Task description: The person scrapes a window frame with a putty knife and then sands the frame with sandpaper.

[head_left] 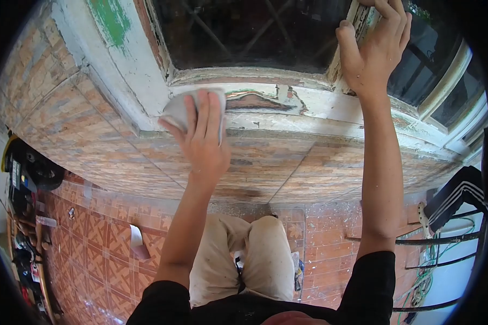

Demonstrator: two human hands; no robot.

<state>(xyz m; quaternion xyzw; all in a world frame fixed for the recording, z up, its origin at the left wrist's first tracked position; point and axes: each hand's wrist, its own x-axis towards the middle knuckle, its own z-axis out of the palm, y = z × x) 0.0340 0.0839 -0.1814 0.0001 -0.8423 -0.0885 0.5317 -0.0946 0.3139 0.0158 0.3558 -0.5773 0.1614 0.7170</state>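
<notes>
My left hand (203,138) presses a folded grey sheet that looks like sandpaper (174,110) flat against the white lower rail of a window frame (331,111). Its fingers lie over the sheet, with the thumb out to the side. Right of the sheet, the paint has peeled away in a bare brown patch (257,102). Higher up, my right hand (377,51) grips the upright bar (337,67) between two dark panes, fingers bent round it and partly cut off by the top edge. Green paint (109,21) shows on the left post.
Stone-patterned tiles (244,162) cover the wall below the frame. A curved piece of sheet (139,241) lies on the red tiled floor. Dark gear and bottles crowd the left edge. At right are black metal bars (444,239), green cord (434,265) and another person's leg (453,197).
</notes>
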